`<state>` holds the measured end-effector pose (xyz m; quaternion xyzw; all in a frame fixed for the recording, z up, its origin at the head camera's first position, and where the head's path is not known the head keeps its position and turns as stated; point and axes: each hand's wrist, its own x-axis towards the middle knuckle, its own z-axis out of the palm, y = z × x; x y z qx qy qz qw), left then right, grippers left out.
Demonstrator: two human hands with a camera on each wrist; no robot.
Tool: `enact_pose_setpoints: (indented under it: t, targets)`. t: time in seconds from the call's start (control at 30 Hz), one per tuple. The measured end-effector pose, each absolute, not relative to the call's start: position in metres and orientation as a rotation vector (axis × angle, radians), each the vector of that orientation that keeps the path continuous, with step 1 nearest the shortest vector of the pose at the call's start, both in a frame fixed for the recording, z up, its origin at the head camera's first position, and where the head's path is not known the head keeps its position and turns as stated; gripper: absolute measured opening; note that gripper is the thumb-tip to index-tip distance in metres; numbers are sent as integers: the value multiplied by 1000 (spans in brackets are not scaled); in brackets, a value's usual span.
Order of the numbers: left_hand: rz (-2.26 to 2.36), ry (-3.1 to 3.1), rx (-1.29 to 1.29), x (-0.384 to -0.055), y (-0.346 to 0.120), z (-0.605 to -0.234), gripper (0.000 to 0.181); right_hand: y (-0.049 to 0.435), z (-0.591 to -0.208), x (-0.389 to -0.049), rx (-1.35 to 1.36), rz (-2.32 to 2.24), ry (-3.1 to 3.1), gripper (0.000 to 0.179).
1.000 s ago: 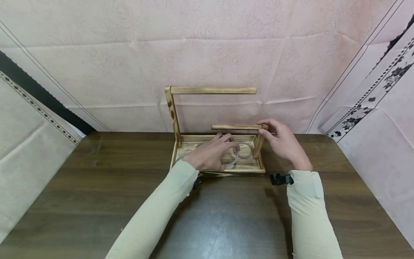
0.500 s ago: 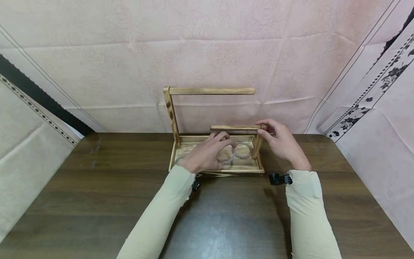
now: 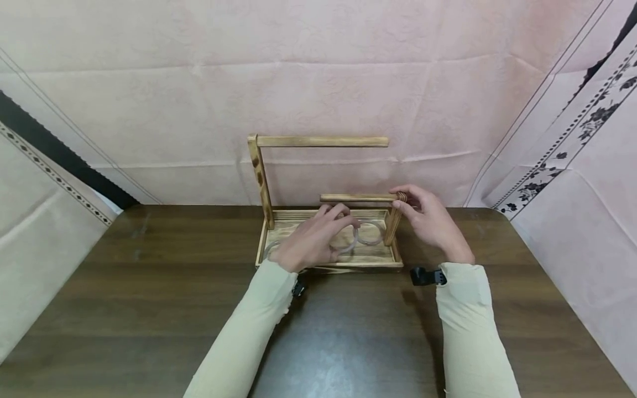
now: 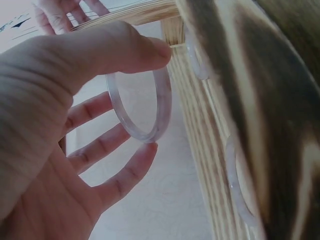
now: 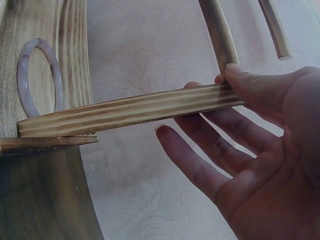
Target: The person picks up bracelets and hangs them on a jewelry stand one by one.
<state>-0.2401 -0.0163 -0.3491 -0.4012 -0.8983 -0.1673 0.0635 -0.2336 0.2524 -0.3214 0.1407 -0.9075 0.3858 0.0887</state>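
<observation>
My left hand (image 3: 312, 237) holds a pale, translucent bangle (image 4: 164, 102) upright over the wooden tray stand, the thumb along its top and fingertips at its lower edge. With thumb and fingers, my right hand (image 3: 432, 221) pinches the top of the stand's short post (image 5: 135, 109), where the lower round bar (image 3: 355, 197) joins it. This bar points left and ends free. Another bangle (image 5: 23, 82) lies in the tray (image 3: 358, 270) beside the short post. Partly hidden by my left wrist, a further bangle (image 3: 267, 250) sits at the tray's left end.
A taller post (image 3: 262, 179) rises from the tray's left side and carries the upper bar (image 3: 323, 142), whose right end is free. The stand is at the back of the brown wooden table (image 3: 149, 309), against the pink patterned cloth (image 3: 318, 83).
The left hand has shifted slightly left over the tray with the bangle. The right hand keeps its hold on the short post. The whole head view has drifted a little.
</observation>
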Motion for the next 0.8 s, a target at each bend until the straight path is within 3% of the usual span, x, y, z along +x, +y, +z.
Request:
enact_pose_setpoints:
  t: [0.33,0.8]
  targets:
    - [-521,-2697,-1225,-236,-20,-344,55,254,-323,-231,418,1140,-2688,30]
    - [-526,-2828,-1172,-236,-28,-337,63,255,-325,-234,424,1133,-2682,30]
